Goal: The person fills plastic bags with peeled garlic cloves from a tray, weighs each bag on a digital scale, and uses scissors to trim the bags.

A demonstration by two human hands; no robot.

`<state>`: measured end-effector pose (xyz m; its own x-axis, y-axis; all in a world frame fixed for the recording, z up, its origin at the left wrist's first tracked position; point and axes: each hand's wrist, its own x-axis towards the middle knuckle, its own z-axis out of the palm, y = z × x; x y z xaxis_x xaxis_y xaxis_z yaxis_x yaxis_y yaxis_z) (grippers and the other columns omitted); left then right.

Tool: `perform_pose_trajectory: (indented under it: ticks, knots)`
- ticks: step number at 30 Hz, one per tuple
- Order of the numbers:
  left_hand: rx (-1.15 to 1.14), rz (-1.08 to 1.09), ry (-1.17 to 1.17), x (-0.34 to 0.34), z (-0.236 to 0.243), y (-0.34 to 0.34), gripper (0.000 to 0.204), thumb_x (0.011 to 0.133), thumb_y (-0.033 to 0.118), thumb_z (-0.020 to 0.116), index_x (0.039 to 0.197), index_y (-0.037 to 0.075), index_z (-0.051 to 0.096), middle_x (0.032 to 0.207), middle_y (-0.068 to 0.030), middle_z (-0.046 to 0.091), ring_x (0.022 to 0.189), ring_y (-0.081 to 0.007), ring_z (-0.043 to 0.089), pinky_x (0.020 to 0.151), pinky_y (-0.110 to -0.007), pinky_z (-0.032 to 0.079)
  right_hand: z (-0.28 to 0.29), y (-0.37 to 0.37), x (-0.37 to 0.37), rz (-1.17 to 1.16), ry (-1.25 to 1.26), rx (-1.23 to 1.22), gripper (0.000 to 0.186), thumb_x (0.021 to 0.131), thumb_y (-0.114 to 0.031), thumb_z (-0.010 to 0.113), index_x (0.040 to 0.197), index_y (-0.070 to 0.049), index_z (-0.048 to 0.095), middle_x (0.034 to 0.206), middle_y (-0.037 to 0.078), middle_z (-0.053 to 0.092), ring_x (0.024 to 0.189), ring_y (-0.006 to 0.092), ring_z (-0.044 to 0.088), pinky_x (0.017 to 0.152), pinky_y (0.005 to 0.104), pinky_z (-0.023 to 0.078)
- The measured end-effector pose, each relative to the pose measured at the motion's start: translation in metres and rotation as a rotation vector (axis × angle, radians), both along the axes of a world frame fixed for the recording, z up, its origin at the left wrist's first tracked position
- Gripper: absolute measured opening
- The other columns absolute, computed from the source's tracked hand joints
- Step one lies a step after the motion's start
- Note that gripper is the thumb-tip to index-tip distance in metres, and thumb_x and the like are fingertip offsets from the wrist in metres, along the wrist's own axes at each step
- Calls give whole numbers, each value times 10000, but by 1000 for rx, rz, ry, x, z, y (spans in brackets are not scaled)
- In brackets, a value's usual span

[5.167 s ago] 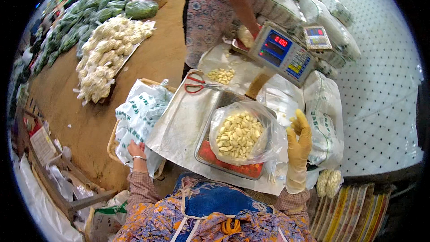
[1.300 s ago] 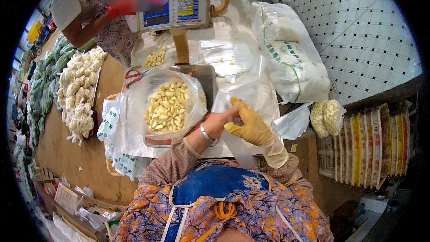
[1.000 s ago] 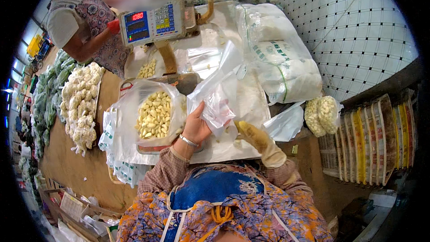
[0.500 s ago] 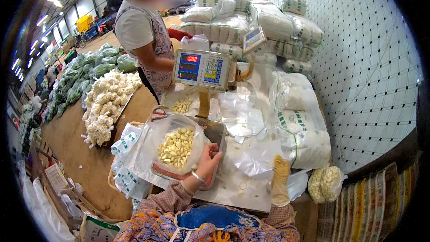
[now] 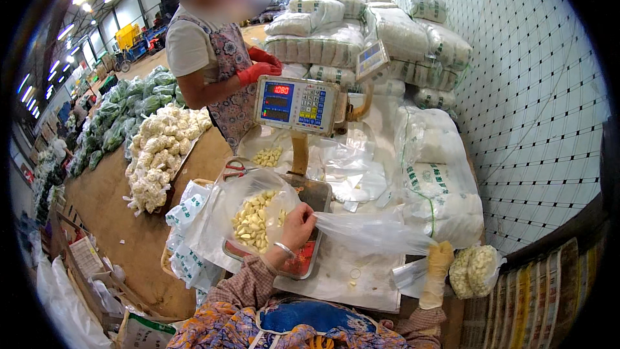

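Bag (image 5: pixel 248 184) of garlic cloves (image 5: pixel 253 221), scale (image 5: pixel 301 264) beneath

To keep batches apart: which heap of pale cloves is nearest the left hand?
The bagged heap, inside the open clear bag over the scale pan, nearest the left hand. The smaller heap lies loose, farther away.

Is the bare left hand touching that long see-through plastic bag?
Touching: the head view shows the bare left hand pinching one end of the stretched clear plastic bag.
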<state>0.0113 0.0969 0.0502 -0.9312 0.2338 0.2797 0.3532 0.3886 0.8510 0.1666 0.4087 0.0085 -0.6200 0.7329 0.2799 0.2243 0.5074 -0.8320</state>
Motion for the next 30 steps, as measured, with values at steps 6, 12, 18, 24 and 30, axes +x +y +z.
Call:
perform_pose_trajectory:
  ticks: [6,12,18,24,30]
  knots:
    - [-275,-173,706,37,48,74,304,648,93,590,908,24,449,928,-179,488,891,-303,478,740,-357,398,56,-60,-27,435,73,531,137,600,-51,551,665,-24,433,716,138,434,717,316,421,658,414,340]
    - [-388,-147,597,-41,-14,86,77,708,8,439,748,62,477,745,-130,519,641,-303,548,527,-371,445,37,-39,-48,165,-189,687,176,623,4,462,798,-18,472,833,127,468,810,302,436,679,387,353]
    - [-518,-182,413,-50,-29,100,266,703,90,538,944,84,426,835,-121,478,681,-312,538,566,-381,449,18,-39,-35,198,-56,649,321,632,1,466,951,-16,496,1016,150,470,962,316,429,834,390,336]
    - [-600,-210,309,-32,-32,91,848,578,262,711,1271,113,245,1268,-219,246,1123,-372,302,894,-464,295,12,-67,-35,320,-124,522,518,652,-3,501,1156,-4,384,1151,187,406,1061,321,391,915,363,286]
    - [-297,-416,354,41,-34,47,604,621,167,668,1143,47,388,1211,-226,335,1099,-380,343,908,-440,289,67,-88,-45,368,20,421,572,748,-75,530,1256,-8,276,1229,157,361,1130,258,364,952,339,281]
